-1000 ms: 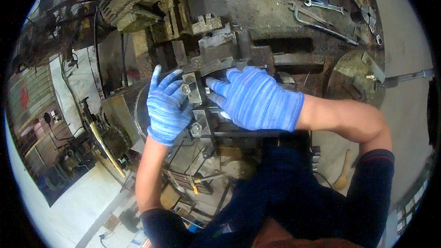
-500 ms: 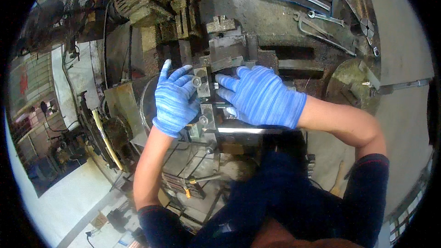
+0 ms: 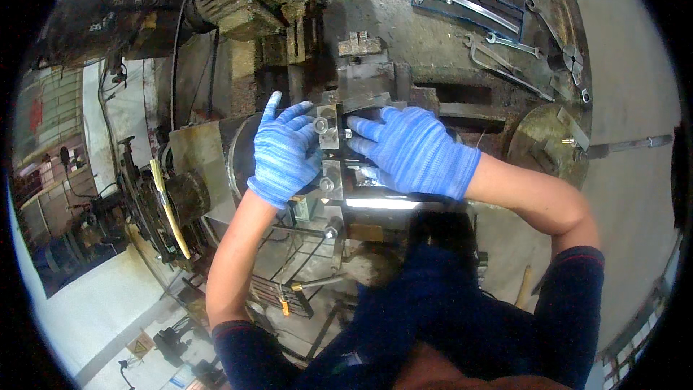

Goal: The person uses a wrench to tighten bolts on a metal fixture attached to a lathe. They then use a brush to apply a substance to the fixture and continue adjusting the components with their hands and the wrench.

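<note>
My left hand wears a blue striped knit glove. Its fingers are spread, with one stretched away from me, beside a metal clamp block with a round bolt head. Glove and block look close together; whether they touch is unclear. My right hand, gloved alike, reaches over the machine from the right. Its visible fingers are stretched and apart, with tips by a small bright metal piece at the block's right side. A flat metal bar lies just beyond them. My right thumb and palm are hidden.
Nearer me sits a second bolted block, beside a shiny metal strip. A dial caliper lies in its blue case at far right, near wrenches. A wooden-handled brush stands left. A lever juts out right.
The whole view has shifted slightly, with the machine a little further right and down. My right hand has edged slightly away from me over the machine; my left stays beside the block.
</note>
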Demonstrator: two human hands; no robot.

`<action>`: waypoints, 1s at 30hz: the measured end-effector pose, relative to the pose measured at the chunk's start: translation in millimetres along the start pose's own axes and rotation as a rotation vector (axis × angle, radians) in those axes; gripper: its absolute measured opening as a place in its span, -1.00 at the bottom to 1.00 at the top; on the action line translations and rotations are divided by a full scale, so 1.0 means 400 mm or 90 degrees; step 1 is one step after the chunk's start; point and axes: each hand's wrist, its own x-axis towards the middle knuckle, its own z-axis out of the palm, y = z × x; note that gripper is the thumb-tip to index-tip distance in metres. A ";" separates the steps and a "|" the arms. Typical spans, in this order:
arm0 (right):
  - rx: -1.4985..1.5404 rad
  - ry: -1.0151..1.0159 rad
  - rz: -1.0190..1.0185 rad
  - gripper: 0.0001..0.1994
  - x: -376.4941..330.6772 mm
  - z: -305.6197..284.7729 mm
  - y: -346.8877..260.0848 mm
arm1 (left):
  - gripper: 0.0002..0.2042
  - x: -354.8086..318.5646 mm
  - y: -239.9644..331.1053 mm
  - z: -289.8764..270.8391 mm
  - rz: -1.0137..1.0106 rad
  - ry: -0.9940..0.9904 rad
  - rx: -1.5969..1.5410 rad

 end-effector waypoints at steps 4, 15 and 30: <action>-0.016 0.010 -0.001 -0.58 -0.003 0.000 -0.004 | -0.74 0.001 0.003 -0.007 -0.003 -0.022 0.007; -0.024 -0.014 0.011 -0.56 0.000 -0.020 -0.013 | -0.66 -0.028 -0.005 -0.100 -0.062 -0.079 0.070; -0.083 -0.046 0.015 -0.56 0.004 -0.053 -0.047 | -0.75 -0.042 -0.018 -0.115 -0.087 -0.112 0.064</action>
